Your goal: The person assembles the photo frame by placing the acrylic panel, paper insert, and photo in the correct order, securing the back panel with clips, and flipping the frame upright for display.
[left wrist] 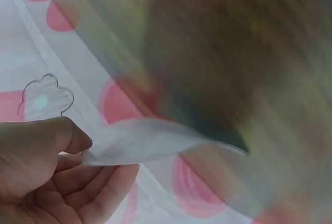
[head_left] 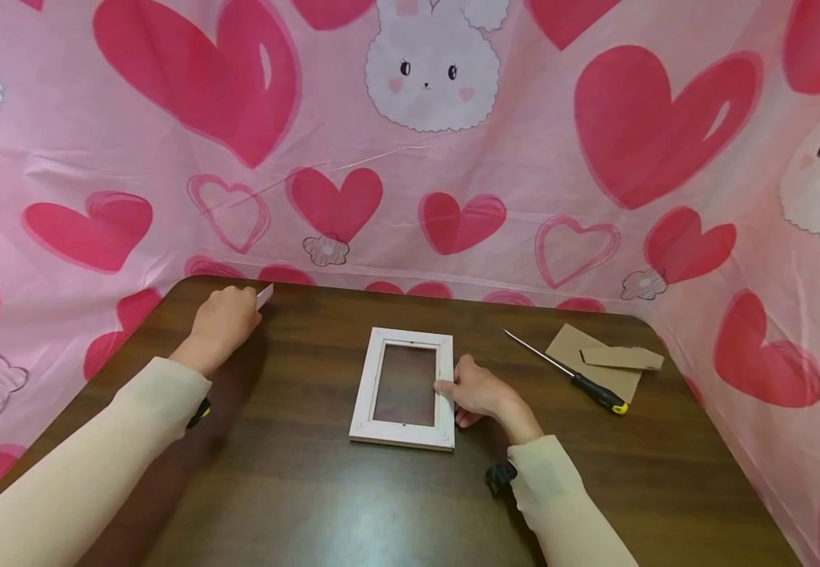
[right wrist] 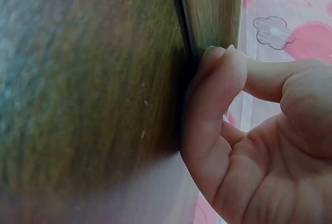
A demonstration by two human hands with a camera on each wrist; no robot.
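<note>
A white rectangular picture frame (head_left: 363, 394) with an open middle lies on the brown table. My right hand (head_left: 476, 390) grips its right side, with the thumb on top and the fingers at the outer edge. In the right wrist view, the thumb and fingers (right wrist: 215, 105) pinch the frame's pale wood-grained edge (right wrist: 212, 11). At the table's far left, my left hand (head_left: 225, 319) holds a thin white sheet (head_left: 265, 296) between thumb and fingers. The left wrist view has this sheet (left wrist: 150, 141) bowed, extending out from the fingertips over the table.
On the right lies a screwdriver (head_left: 594, 392) with a black and yellow handle, its tip pointing to the back left. Beside it is a brown cardboard piece (head_left: 615, 382), topped by a narrower brown strip (head_left: 622, 358). Pink heart-printed cloth (head_left: 395, 181) surrounds the table's back and sides.
</note>
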